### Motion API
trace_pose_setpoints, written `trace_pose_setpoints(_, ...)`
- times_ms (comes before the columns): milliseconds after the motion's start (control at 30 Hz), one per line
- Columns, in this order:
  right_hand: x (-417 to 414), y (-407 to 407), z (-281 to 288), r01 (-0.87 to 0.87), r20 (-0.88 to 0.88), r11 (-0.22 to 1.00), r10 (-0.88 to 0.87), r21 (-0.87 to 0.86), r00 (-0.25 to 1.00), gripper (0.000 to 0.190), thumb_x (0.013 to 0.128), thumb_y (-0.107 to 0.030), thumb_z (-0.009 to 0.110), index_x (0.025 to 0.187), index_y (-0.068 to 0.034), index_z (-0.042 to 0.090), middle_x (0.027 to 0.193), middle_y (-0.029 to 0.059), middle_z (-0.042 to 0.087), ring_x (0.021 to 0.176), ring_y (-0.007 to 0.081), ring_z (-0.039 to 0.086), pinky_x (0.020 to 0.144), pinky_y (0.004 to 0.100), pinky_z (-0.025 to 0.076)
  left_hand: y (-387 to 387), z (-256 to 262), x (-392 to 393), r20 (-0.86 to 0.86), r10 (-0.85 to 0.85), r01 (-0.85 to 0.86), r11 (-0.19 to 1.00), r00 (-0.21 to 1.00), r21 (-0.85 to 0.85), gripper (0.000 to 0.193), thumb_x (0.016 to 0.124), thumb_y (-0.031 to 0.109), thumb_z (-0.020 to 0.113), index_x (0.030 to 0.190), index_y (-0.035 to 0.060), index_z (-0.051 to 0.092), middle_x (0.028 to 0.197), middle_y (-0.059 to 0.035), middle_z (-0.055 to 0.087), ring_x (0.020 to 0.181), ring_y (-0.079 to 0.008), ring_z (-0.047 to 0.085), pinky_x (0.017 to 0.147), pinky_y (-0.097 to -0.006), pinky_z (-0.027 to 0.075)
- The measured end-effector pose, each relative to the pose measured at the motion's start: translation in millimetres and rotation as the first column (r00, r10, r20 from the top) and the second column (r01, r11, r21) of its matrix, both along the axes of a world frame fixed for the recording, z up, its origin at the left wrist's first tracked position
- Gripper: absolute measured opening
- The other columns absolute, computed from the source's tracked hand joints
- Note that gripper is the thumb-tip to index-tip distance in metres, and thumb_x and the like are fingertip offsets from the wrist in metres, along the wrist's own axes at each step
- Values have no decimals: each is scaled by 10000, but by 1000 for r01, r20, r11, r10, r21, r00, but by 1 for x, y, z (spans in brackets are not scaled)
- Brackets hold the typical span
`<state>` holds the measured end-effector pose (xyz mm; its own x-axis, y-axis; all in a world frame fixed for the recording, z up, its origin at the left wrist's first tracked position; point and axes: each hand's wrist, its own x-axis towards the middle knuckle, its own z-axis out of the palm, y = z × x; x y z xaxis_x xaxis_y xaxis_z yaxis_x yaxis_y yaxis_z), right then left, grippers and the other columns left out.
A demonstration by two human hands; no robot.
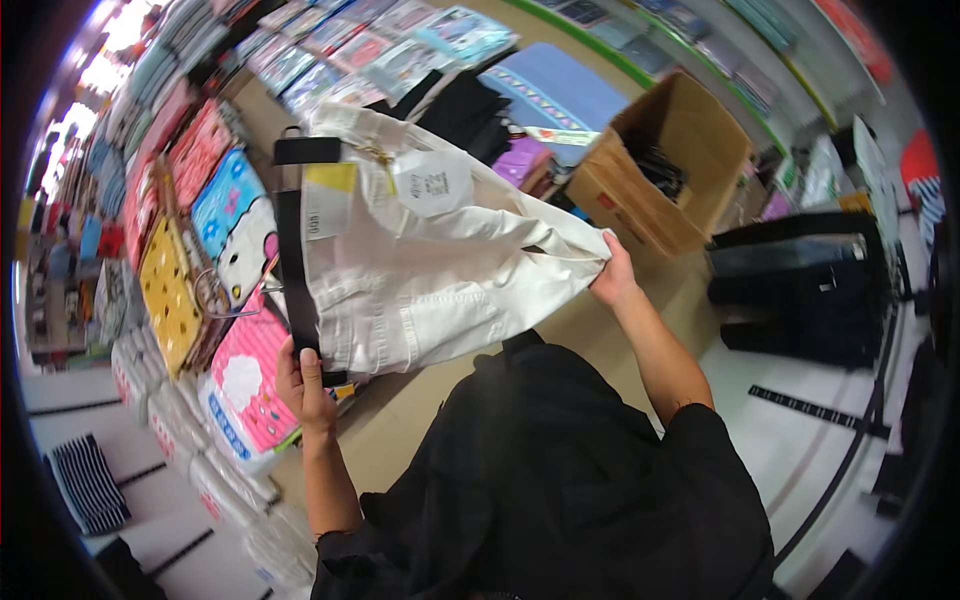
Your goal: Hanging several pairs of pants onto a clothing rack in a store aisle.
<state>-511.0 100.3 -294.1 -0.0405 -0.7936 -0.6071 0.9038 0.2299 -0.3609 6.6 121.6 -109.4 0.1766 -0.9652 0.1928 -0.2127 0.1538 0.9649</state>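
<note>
A pair of white trousers (442,262) is stretched sideways between my two hands. Its waist end hangs from a black clip hanger (296,255), whose wire hook (225,300) points left. My left hand (307,382) grips the lower end of that hanger, thumb on top. My right hand (616,274) pinches the gathered far end of the trousers. A white paper tag (433,184) with writing dangles near the waistband, and a size sticker with a yellow corner (330,199) lies on the cloth.
An upright open cardboard box (652,165) holds dark items. Packaged clothes (382,52) cover the table at the back. Folded black garments (457,101) lie behind the trousers. Colourful hanging clothes (232,217) are close on the left. Dark trousers (795,289) hang on the right.
</note>
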Motion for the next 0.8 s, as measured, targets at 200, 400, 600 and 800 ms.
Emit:
trace_pose_setpoints(200, -98, 117, -19, 156, -61, 986, -153, 58, 986, 527, 1091, -432, 401, 1401, -46, 585, 1422, 156, 641, 1310, 347, 605, 1150, 516, 449, -7, 1, -106, -5, -310, 310, 950, 951, 28, 417, 1049, 249, 650, 1317, -65, 592, 1084, -28, 676, 918, -78, 571, 819, -214, 439)
trace_pose_setpoints(400, -207, 203, -44, 306, -46, 948, -303, 82, 952, 554, 1089, -444, 393, 1411, -32, 577, 1425, 176, 634, 1308, 359, 608, 1156, 513, 443, 6, 13, -244, 63, -511, 512, 859, 857, 1, 386, 1047, 253, 645, 1282, -51, 613, 935, 38, 641, 769, -49, 491, 689, -208, 375)
trace_pose_setpoints(600, -301, 272, -61, 363, 17, 914, -372, 182, 928, 569, 1071, -478, 409, 1406, -53, 585, 1427, 159, 631, 1312, 336, 606, 1147, 510, 457, 26, 22, -372, 168, -676, 680, 732, 718, 41, 420, 1066, 283, 627, 1283, -76, 605, 1016, -26, 697, 897, -76, 587, 806, -235, 460)
trace_pose_setpoints(800, -402, 331, -85, 402, 65, 868, -437, 291, 897, 606, 1061, -565, 408, 1438, -122, 579, 1428, 113, 628, 1306, 320, 606, 1121, 531, 452, 52, 30, -523, 271, -736, 754, 655, 620, 55, 333, 1059, 234, 624, 1235, -49, 638, 876, -37, 670, 765, -98, 572, 698, -264, 466)
